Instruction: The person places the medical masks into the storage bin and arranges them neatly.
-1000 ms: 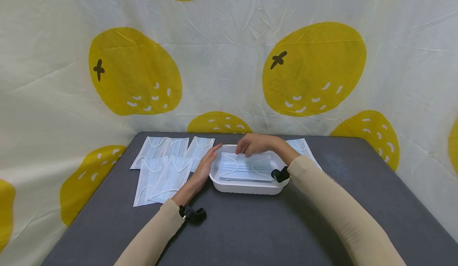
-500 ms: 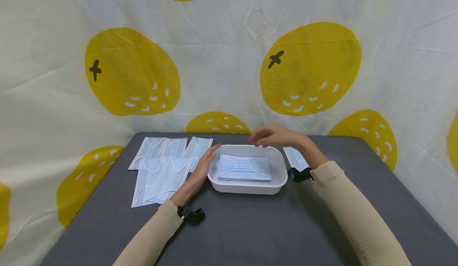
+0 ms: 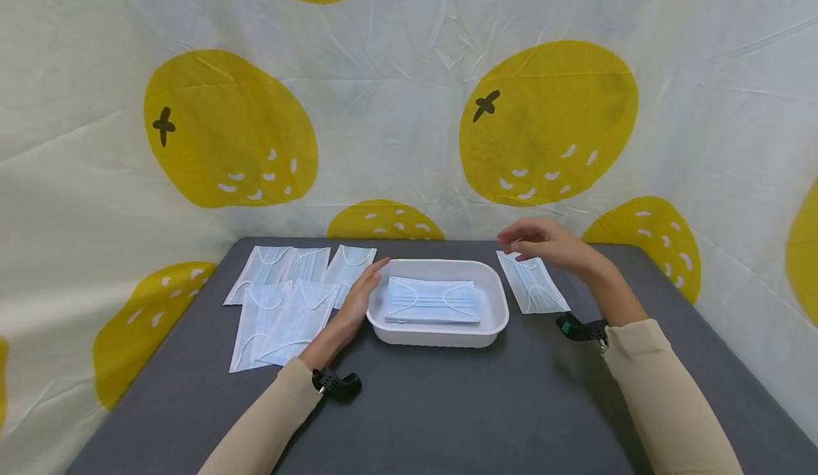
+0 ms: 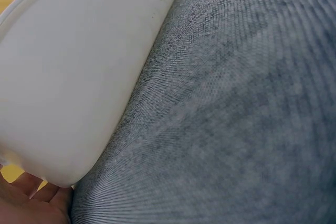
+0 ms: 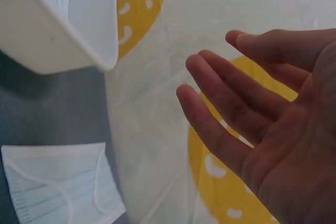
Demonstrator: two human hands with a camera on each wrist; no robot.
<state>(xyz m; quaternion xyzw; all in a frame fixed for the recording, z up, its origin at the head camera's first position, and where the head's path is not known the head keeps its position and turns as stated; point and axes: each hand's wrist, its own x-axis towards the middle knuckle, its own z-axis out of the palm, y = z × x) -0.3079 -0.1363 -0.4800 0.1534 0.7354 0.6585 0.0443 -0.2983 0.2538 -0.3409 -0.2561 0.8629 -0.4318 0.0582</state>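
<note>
A white plastic tub (image 3: pixel 437 336) stands on the dark table, with a neat stack of light blue face masks (image 3: pixel 432 300) lying flat inside. My left hand (image 3: pixel 360 295) rests against the tub's left side with its fingers straight; in the left wrist view the fingers (image 4: pixel 50 192) touch the tub's lower corner. To the right of the tub lies a single face mask (image 3: pixel 535 287). Above its far end hovers my right hand (image 3: pixel 552 244), holding nothing. The right wrist view shows that hand (image 5: pixel 268 114) with loosely spread fingers, apart from the single mask (image 5: pixel 63 182).
Several more face masks (image 3: pixel 275 322) lie overlapping on the table (image 3: pixel 434 411) left of the tub, beside my left forearm. Behind the table's far edge hangs a white curtain (image 3: pixel 390 106) with large yellow fruit prints.
My right hand has moved right, from over the stack in the tub to above the single mask, which is now more exposed. The left hand has stayed at the tub.
</note>
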